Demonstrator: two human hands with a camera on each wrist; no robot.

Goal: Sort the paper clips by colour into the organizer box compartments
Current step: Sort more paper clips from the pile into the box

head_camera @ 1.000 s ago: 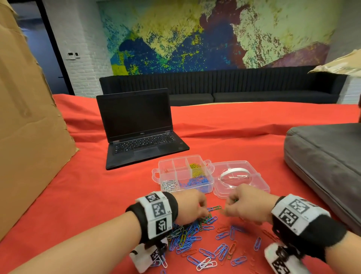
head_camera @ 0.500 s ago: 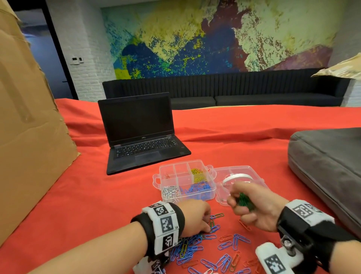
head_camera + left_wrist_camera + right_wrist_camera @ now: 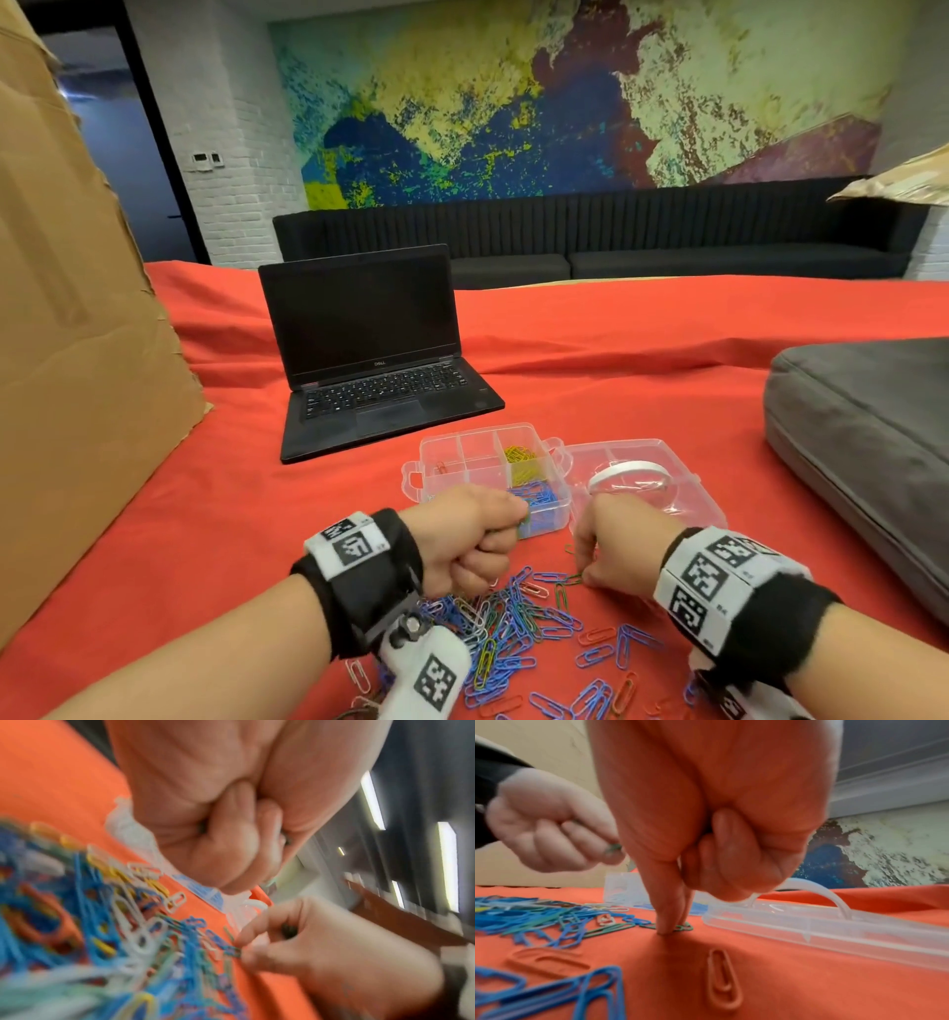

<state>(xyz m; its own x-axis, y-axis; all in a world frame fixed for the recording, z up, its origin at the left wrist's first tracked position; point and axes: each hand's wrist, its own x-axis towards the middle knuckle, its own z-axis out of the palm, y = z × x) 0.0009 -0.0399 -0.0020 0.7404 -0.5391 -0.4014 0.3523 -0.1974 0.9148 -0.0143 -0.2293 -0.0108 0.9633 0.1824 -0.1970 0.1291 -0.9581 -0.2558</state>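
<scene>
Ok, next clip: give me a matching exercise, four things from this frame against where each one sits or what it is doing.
Things:
1. yellow paper clips
2. left hand
3. right hand
4. laptop

States:
A. open, screen dark, behind the organizer box
B. pinching a green paper clip on the red cloth
C. in a rear compartment
D. raised, gripping green clips

Pairs: 1-C, 2-D, 3-B, 4-A

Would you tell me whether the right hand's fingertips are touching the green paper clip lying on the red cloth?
Touching. The right wrist view shows the right hand with its fingertips pressed down on the green paper clip against the red cloth, no gap between them.
</scene>
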